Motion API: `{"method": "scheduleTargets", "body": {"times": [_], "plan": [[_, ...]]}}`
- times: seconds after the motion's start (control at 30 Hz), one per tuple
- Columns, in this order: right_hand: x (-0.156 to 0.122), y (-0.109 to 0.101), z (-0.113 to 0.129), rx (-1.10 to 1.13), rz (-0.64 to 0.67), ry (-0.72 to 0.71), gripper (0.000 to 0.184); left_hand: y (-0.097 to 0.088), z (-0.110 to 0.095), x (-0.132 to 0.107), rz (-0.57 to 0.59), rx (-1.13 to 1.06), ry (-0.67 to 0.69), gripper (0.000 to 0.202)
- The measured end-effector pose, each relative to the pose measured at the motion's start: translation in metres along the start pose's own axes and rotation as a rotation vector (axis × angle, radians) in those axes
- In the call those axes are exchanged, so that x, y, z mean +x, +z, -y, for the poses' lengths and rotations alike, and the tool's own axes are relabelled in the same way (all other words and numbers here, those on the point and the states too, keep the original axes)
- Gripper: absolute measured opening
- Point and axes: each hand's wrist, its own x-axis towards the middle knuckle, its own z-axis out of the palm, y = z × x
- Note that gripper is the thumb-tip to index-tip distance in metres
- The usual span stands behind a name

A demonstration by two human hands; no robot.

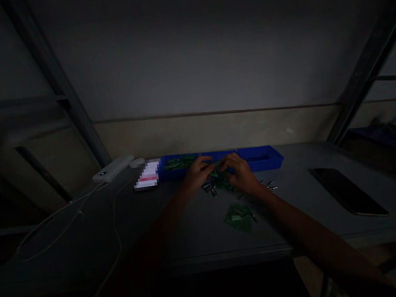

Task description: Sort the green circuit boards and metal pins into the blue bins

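In the dim light my left hand and my right hand come close together over the table, in front of the blue bins. Both pinch a small green plastic bag between them; its contents are too dark to make out. Just below my left hand lie several short metal cylinders. Thin metal pieces are scattered to the right of my right hand. Nearer the front edge rests another green plastic bag with small metal parts in or on it.
Three joined blue bins line the back; the left one holds green bags. A lit phone and a white power bank with trailing cables are at left. A dark tablet-like device lies at right.
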Motion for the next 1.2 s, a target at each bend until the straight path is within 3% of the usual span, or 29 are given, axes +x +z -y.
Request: {"method": "scheduleTargets", "body": {"times": [0.13, 0.2, 0.27, 0.33, 0.4, 0.47, 0.57, 0.63, 0.77, 0.87, 1.07, 1.2], "plan": [[-0.001, 0.003, -0.002, -0.031, 0.130, 0.014, 0.028, -0.004, -0.010, -0.006, -0.086, 0.413, 0.322, 0.009], [-0.002, 0.004, -0.002, -0.042, 0.198, 0.021, 0.027, -0.004, -0.023, -0.017, -0.097, 0.514, 0.496, 0.008], [-0.003, 0.005, -0.001, -0.037, 0.308, 0.014, 0.021, -0.002, -0.037, -0.033, 0.106, 0.528, 0.583, 0.013], [-0.003, 0.004, 0.000, -0.018, 0.455, -0.007, 0.011, 0.005, -0.048, -0.053, 0.428, 0.544, 0.594, 0.016], [-0.004, 0.001, 0.001, 0.012, 0.561, -0.025, 0.007, 0.014, -0.051, -0.070, 0.624, 0.602, 0.573, 0.016], [-0.003, -0.002, 0.002, 0.038, 0.559, 0.008, 0.012, 0.022, -0.049, -0.081, 0.712, 0.646, 0.594, 0.039], [-0.001, -0.007, 0.003, 0.051, 0.454, 0.135, 0.021, 0.029, -0.039, -0.083, 0.733, 0.708, 0.586, 0.059], [0.000, -0.009, 0.003, 0.064, 0.373, 0.196, 0.021, 0.029, -0.033, -0.079, 0.698, 0.757, 0.545, 0.052], [0.003, -0.009, 0.005, 0.131, 0.242, 0.261, 0.019, 0.023, -0.029, -0.069, 0.580, 0.744, 0.530, 0.013], [0.005, -0.008, 0.005, 0.225, 0.164, 0.332, 0.019, 0.016, -0.029, -0.061, 0.388, 0.630, 0.497, 0.017], [0.009, -0.007, 0.002, 0.490, -0.030, 0.626, 0.037, -0.010, -0.025, -0.022, -0.228, 0.423, 0.386, 0.020], [0.011, -0.004, 0.003, 0.805, 0.001, 0.890, 0.049, -0.016, -0.018, 0.009, -0.304, 0.265, 0.322, 0.024]]}}
